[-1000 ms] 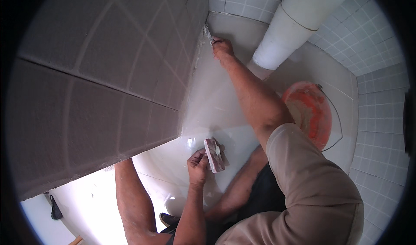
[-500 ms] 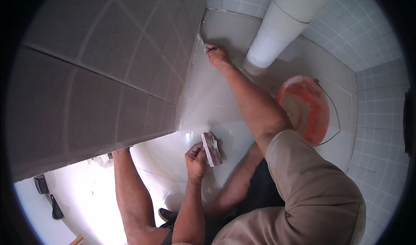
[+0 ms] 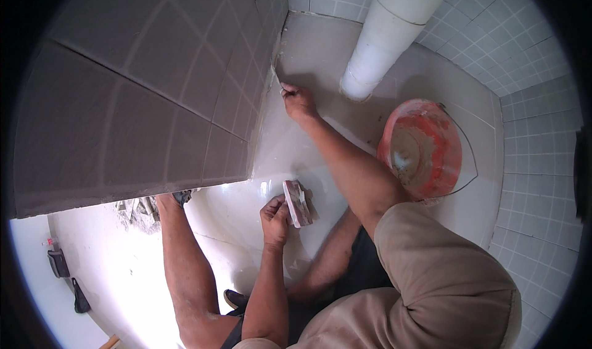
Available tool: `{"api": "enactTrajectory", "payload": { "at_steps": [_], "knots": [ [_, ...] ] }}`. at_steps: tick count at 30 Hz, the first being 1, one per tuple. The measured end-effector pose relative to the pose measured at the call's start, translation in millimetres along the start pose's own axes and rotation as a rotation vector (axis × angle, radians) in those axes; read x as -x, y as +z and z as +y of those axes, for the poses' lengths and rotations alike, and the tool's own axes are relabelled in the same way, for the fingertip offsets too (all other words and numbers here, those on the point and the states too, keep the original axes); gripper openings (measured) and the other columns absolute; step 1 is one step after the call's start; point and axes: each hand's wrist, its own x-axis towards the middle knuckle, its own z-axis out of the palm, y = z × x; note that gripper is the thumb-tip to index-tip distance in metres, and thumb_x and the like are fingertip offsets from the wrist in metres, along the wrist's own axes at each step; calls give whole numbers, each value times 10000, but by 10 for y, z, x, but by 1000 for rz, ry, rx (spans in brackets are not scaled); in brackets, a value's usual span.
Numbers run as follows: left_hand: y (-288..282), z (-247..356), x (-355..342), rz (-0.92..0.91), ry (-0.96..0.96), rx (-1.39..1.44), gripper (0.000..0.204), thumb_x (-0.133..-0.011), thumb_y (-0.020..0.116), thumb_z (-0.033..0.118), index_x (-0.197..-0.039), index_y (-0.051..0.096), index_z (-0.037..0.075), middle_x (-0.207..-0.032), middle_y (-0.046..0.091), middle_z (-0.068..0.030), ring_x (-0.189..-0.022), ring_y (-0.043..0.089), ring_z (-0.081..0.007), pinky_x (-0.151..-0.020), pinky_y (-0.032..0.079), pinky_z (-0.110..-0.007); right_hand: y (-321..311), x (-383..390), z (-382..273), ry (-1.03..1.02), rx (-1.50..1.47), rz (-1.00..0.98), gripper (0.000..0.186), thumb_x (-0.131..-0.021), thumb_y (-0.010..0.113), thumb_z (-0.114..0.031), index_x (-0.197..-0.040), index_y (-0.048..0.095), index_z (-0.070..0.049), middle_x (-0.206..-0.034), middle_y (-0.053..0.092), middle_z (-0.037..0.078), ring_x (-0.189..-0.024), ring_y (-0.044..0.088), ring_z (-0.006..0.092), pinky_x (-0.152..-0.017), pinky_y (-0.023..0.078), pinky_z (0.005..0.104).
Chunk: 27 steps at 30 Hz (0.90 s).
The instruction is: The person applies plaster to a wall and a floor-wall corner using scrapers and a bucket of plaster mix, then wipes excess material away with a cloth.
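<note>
My right hand (image 3: 299, 102) grips a thin, pale tool (image 3: 277, 76), seemingly a small blade, against the joint where the dark grey tiled wall (image 3: 179, 90) meets the grey floor (image 3: 314, 145); its tip is hard to make out. Lower in the view, my left hand (image 3: 275, 219) holds a small rectangular block or pad (image 3: 297, 203) by its left side, maroon and white with a pale patch on it, just above the floor.
A white vertical pipe (image 3: 385, 37) rises near the back corner. A red bucket (image 3: 439, 151) with grey-beige paste and a wire handle stands right of my arm. Light grey tiled walls (image 3: 536, 176) enclose the right. Rubble (image 3: 139, 210) and dark pouches (image 3: 58, 262) lie lower left.
My right hand has moved with the tool down along the wall joint toward me. The view has shifted slightly, showing more rubble at lower left and more of the bucket's inside.
</note>
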Motion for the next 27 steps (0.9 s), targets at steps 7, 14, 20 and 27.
{"api": "enactTrajectory", "payload": {
  "at_steps": [7, 14, 20, 27],
  "knots": [
    [-10, -39, -35, -8, 8, -6, 248, -935, 562, 49, -1114, 690, -65, -976, 723, -78, -845, 655, -123, -801, 530, -270, 0, 282, 334, 14, -292, 24, 216, -981, 607, -157, -1140, 741, -96, -858, 703, 42, -777, 612, 126, -757, 484, 241],
    [23, 2, -8, 6, -1, 31, 268, -920, 557, 58, -1120, 686, -67, -952, 718, -67, -809, 647, -116, -752, 522, -255, -106, -711, 49, 231, -399, 102, 296, -990, 569, -115, -1270, 661, -143, -769, 612, 20, -609, 547, 132, -540, 470, 297],
    [-17, 31, 34, 15, -21, 3, 275, -925, 555, 47, -1138, 686, -67, -1005, 720, -76, -880, 657, -136, -825, 525, -281, -72, -1303, -234, 356, -498, 119, 292, -923, 582, -100, -1185, 708, -67, -738, 650, 46, -532, 570, 172, -470, 456, 338],
    [20, 39, 5, 0, -18, -45, 270, -929, 558, 61, -1129, 691, -62, -995, 723, -77, -874, 657, -135, -820, 526, -282, 46, -1390, -58, 291, -663, -94, 329, -908, 595, -96, -1225, 682, -81, -791, 632, 36, -613, 569, 167, -512, 465, 339]
  ]
}}
